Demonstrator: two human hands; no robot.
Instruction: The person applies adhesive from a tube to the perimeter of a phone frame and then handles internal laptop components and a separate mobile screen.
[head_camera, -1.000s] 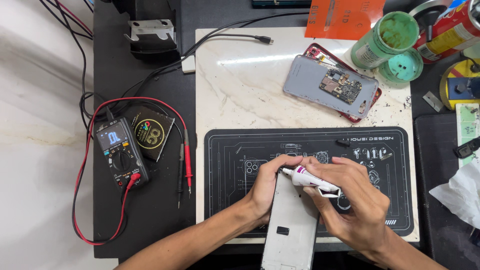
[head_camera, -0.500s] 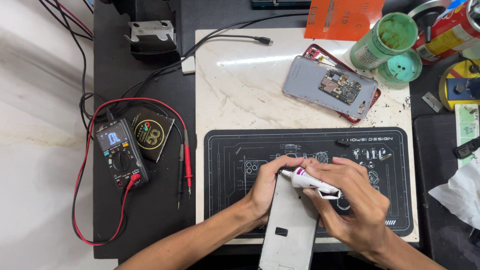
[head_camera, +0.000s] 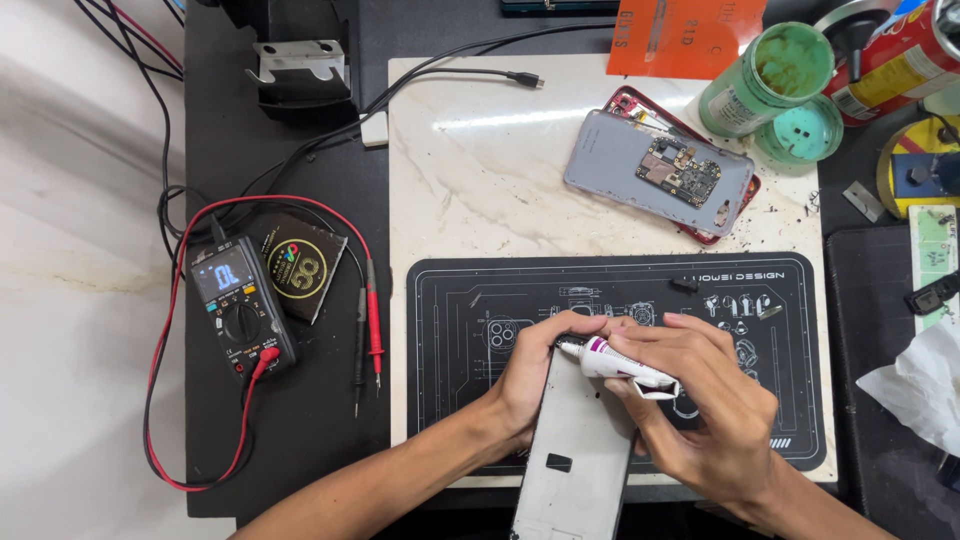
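little has shifted since before: a white glue tube is kept clamped in the right hand, and the grey phone panel is gripped by the left hand, lower centre on the black mat.

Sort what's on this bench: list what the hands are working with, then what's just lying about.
In use:
- left hand steadying the grey phone panel
- right hand holding the small white tube, tip at the panel's top edge
- black work mat underneath

Lying about:
- multimeter
- opened phone
- green jar
- tissue
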